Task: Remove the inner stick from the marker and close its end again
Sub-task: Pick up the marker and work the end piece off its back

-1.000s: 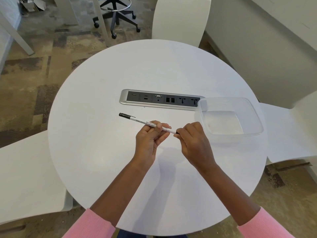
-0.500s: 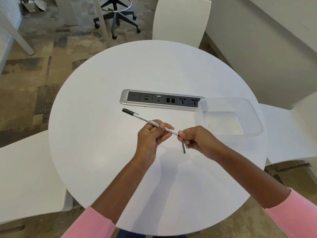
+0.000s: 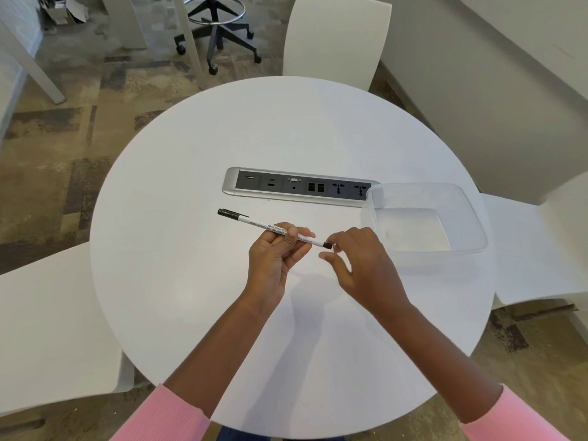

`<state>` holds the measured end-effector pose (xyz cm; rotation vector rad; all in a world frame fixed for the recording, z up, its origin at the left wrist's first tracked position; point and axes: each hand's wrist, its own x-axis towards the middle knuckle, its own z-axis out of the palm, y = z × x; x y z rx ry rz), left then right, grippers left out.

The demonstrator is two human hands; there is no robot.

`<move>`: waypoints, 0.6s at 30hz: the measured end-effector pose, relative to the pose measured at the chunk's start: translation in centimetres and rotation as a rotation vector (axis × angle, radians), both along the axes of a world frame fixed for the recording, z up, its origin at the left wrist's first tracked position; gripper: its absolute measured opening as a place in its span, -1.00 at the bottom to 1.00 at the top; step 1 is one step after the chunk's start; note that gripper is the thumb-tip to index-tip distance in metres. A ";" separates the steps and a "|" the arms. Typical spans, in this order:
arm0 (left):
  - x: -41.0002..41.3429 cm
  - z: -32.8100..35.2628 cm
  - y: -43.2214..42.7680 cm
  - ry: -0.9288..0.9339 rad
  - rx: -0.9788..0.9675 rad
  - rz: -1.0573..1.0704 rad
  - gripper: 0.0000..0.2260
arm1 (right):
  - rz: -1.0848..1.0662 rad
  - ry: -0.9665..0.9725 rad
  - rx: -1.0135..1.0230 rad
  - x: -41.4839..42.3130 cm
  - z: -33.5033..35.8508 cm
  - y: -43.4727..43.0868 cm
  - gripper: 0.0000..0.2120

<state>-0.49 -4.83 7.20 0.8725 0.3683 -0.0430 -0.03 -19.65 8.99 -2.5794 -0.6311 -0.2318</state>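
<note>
Here a white marker [image 3: 265, 226] is held above the round white table [image 3: 197, 307], tilted slightly so that its black cap points up and to the left while its other end points toward the right hand. The barrel is gripped near its middle by the left hand [image 3: 275, 254], whose fingers are curled around it with the thumb laid over the top; printed black lettering is seen along the barrel on either side of that grip. At the marker's right end a small black end plug [image 3: 327, 245] is seen, and it is met by the fingertips of the right hand [image 3: 359, 261]. That hand is loosely open, with the thumb and forefinger brought close together at the plug and the remaining fingers spread below; whether the plug is actually pinched or only touched cannot be told. The inner stick cannot be made out anywhere on the table. Behind the hands, a silver and dark socket panel [image 3: 299, 187] is set into the tabletop, and just to its right a clear plastic container [image 3: 471, 218] is placed, its near left corner overlapping the panel's end. Pink sleeves [image 3: 165, 415] are visible at both forearms, and white chairs [image 3: 337, 36] are arranged around the table.
</note>
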 end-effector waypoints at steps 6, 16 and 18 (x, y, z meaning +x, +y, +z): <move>-0.3 0.0 -0.2 0.001 -0.017 -0.003 -0.88 | 0.053 -0.174 -0.055 0.2 0.1 0.2 -0.79; -0.3 0.2 -0.5 -0.025 0.010 -0.032 -0.90 | -0.101 0.457 0.364 0.6 1.0 0.3 -0.68; -0.3 0.2 -0.5 -0.036 0.015 -0.043 -0.89 | -0.147 0.625 0.484 0.9 1.3 0.3 -0.62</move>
